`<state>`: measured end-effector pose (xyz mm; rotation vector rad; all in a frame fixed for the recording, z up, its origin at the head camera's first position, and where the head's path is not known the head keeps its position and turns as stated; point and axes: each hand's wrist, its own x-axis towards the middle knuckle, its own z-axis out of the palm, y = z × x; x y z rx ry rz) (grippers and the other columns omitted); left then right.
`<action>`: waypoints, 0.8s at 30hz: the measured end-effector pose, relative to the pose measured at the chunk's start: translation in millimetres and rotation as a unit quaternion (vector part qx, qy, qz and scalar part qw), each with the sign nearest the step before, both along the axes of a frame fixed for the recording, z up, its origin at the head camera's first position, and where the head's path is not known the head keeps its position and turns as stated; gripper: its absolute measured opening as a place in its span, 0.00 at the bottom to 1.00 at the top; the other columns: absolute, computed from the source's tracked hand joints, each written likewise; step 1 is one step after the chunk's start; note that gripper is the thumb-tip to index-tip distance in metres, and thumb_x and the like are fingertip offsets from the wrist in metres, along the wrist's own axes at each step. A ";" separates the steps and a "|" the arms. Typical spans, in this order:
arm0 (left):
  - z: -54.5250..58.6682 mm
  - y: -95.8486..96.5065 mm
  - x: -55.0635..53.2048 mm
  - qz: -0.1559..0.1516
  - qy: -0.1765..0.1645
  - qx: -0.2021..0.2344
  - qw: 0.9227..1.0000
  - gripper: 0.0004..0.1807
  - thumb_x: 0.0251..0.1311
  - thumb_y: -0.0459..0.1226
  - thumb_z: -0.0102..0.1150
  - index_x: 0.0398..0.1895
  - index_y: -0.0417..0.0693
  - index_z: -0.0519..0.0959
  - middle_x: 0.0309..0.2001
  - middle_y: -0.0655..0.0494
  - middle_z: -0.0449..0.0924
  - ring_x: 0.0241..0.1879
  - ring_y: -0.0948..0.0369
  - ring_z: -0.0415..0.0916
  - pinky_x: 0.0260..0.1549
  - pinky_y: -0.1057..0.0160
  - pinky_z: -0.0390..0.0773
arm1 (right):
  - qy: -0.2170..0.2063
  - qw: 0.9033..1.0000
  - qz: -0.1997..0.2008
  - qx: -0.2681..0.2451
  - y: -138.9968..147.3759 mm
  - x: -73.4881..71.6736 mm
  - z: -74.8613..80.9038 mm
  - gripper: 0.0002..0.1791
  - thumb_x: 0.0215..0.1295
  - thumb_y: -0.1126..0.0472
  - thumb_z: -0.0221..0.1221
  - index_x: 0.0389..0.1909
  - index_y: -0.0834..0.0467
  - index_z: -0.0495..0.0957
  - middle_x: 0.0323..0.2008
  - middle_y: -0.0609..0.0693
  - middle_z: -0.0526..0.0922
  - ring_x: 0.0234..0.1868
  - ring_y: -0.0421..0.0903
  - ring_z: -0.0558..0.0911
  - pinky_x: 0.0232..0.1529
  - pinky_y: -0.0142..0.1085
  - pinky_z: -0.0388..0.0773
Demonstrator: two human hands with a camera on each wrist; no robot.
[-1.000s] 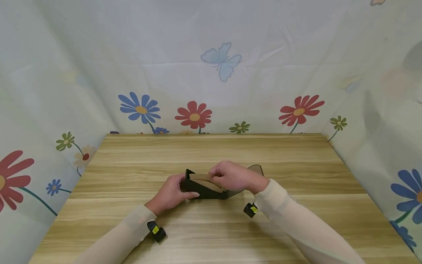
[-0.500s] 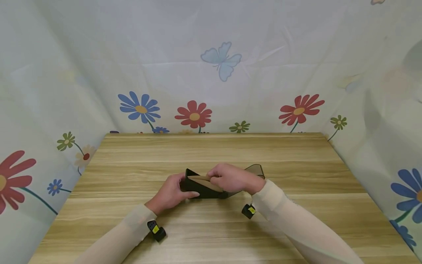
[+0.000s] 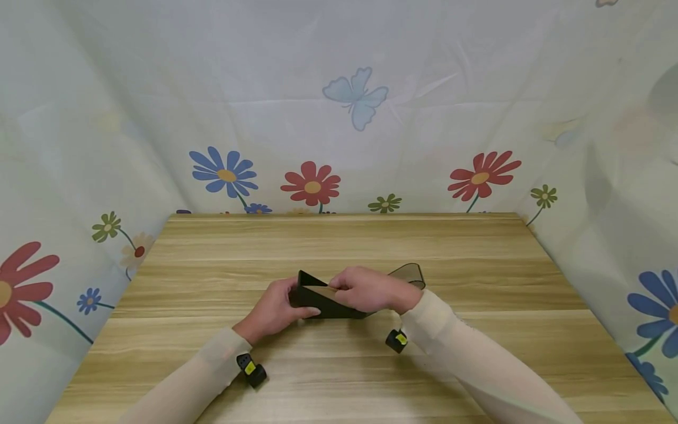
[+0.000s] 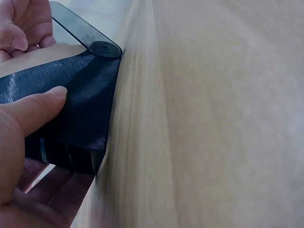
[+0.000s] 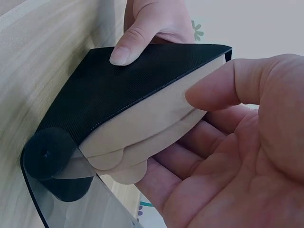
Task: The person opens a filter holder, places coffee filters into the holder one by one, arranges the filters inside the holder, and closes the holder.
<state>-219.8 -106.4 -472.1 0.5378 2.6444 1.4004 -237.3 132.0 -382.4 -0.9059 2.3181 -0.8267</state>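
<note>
A black ribbed holder (image 3: 328,307) with a wedge-like shape stands on the table, its clear lid (image 3: 409,273) swung out to the right on a round hinge (image 5: 50,154). Inside it are tan paper coffee filters (image 5: 152,118) with rounded tabs at one end. My left hand (image 3: 276,308) grips the holder's left end, thumb on the near face and fingers round the underside. At the holder's open top, my right hand (image 3: 368,288) pinches the filters, thumb on one side and fingers behind them. How many filters it holds cannot be told.
The wood-grain table (image 3: 339,377) extends around the holder on all sides. A floral curtain (image 3: 265,106) closes off its back and both sides. Small black wrist cameras (image 3: 396,340) hang below both sleeves.
My right hand has moved slightly left and down, sinking the filters lower into the holder, so less tan paper shows. The left hand and the holder stay in place.
</note>
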 end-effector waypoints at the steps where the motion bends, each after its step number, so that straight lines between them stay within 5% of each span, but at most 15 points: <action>1: -0.1 -0.2 -0.3 -0.003 0.001 0.001 1.000 0.22 0.52 0.44 0.79 0.50 0.55 0.83 0.47 0.61 0.88 0.45 0.64 0.80 0.49 0.63 0.78 | 0.003 1.000 0.002 0.002 -0.7 0.0 -0.6 0.13 0.74 0.66 0.51 0.31 0.61 0.81 0.19 0.41 0.66 0.18 0.39 0.65 0.25 0.32 0.63; 8: -2.0 -1.7 -1.7 -0.012 0.002 0.007 1.000 0.23 0.52 0.47 0.79 0.51 0.55 0.83 0.47 0.61 0.87 0.45 0.65 0.80 0.48 0.64 0.78 | 0.018 1.000 0.012 0.005 -5.6 1.6 -3.8 0.13 0.72 0.69 0.53 0.25 0.57 0.74 0.19 0.42 0.64 0.20 0.39 0.64 0.27 0.31 0.62; 24: -4.3 -2.5 -2.2 -0.020 0.004 0.020 1.000 0.23 0.54 0.47 0.78 0.52 0.55 0.83 0.47 0.61 0.87 0.45 0.64 0.81 0.48 0.65 0.78 | 0.036 0.999 0.016 0.011 -10.8 3.2 -14.5 0.08 0.68 0.69 0.57 0.38 0.59 0.85 0.24 0.42 0.74 0.21 0.38 0.69 0.27 0.29 0.66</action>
